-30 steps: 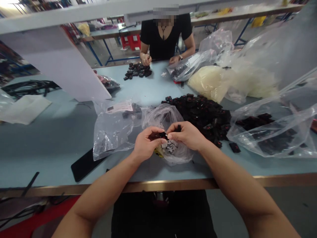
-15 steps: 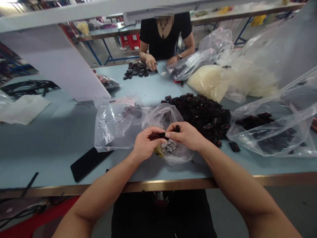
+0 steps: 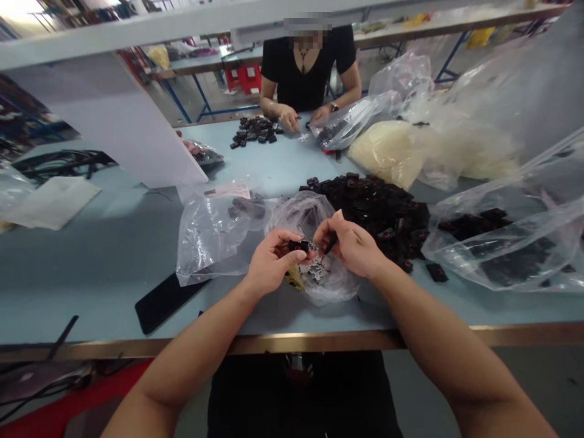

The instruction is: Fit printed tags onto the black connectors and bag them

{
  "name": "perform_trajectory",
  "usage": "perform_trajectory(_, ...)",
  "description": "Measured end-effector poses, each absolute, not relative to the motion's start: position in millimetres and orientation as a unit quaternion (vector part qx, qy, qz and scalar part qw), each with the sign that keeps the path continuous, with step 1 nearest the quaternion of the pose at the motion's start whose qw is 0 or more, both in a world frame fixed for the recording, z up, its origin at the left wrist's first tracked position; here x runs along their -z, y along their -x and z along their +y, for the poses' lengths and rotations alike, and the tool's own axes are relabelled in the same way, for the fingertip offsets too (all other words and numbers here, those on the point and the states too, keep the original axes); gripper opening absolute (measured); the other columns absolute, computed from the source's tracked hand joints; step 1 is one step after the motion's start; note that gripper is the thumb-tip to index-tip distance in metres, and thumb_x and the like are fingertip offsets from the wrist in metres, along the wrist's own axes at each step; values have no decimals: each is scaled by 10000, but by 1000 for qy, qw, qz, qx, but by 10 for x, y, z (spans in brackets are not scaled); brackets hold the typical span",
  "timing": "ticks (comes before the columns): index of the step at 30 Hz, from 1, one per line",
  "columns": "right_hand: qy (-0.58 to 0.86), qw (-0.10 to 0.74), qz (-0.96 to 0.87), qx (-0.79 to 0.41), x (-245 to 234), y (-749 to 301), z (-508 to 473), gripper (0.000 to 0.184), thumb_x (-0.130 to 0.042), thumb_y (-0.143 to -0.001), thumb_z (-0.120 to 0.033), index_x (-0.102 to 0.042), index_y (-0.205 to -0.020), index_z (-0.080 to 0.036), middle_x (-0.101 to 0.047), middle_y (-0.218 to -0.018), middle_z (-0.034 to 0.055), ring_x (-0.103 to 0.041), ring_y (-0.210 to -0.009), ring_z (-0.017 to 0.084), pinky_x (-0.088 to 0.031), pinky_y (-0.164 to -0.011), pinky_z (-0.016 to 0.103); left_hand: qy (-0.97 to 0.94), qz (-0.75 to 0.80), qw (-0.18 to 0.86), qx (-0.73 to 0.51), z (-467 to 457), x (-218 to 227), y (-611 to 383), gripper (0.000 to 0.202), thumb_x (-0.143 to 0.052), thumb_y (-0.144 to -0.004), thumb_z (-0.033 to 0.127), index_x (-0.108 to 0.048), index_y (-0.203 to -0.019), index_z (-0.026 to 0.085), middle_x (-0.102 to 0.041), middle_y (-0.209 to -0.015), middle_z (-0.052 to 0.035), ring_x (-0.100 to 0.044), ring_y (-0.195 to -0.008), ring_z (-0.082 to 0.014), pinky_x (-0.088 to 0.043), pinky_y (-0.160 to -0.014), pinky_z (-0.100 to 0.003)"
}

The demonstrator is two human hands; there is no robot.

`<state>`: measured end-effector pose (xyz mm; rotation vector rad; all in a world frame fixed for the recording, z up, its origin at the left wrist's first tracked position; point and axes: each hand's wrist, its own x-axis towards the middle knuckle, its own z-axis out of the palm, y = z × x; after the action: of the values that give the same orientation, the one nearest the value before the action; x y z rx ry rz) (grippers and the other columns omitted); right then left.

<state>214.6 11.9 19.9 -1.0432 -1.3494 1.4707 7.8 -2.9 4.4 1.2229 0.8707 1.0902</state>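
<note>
the left hand point(image 3: 272, 263) has its fingers clenched on a small black plastic part point(image 3: 298, 246), and the right hand point(image 3: 351, 244) grasps a thin black piece point(image 3: 329, 244), both above a clear plastic bag point(image 3: 335, 286) of grey bits on the tabletop point(image 3: 91, 274). the work in hand looks like fitting these two parts, and the next move seems to call for lining them up.
</note>
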Motion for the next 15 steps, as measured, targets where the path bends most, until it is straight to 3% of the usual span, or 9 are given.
perform_trajectory(5,448,449,-484,-603,-299,-2156,134,883,-313,-797,-1042,-602,-638,-223,-545,-534,27,-521,-469,148,-419,-469,296,-561,374,580,-457,-48,-28,-68,455,-898,-771,518,-654,-1009,215,-794,-847,-20,-836,-794,-268,-704,-747,-395)
perform_trajectory(7,453,471,-456,-604,-349,-2143,128,874,-321,-776,-1056,-595,-659,-235,-508,-506,14,-549,-474,166,-477,-503,320,-575,383,566,-451,-52,-26,-57,451,-893,-773,537,-666,-993,215,-792,-829,-19,-837,-787,-268,-700,-741,-375)
perform_trajectory(9,438,494,-440,-609,-380,-2123,112,811,-453,-762,-1030,-620,-714,-238,-531,-539,10,-612,-532,193,-546,-576,354,-584,391,556,-444,-53,-22,-47,459,-879,-779,568,-672,-989,217,-790,-824,-20,-837,-791,-269,-698,-742,-365)
perform_trajectory(12,395,520,-440,-616,-382,-2094,79,603,-809,-684,-815,-647,-762,-239,-578,-610,-10,-643,-595,197,-582,-646,368,-595,400,535,-447,-51,-7,-36,452,-859,-794,590,-680,-987,222,-799,-860,-27,-834,-807,-253,-693,-774,-365)
perform_trajectory(15,378,524,-460,-609,-342,-2085,51,415,-902,-696,-569,-669,-783,-237,-600,-632,-22,-652,-638,192,-566,-662,351,-596,423,497,-468,-46,15,-30,477,-896,-762,553,-690,-1036,221,-825,-938,-55,-826,-843,-246,-680,-805,-372)
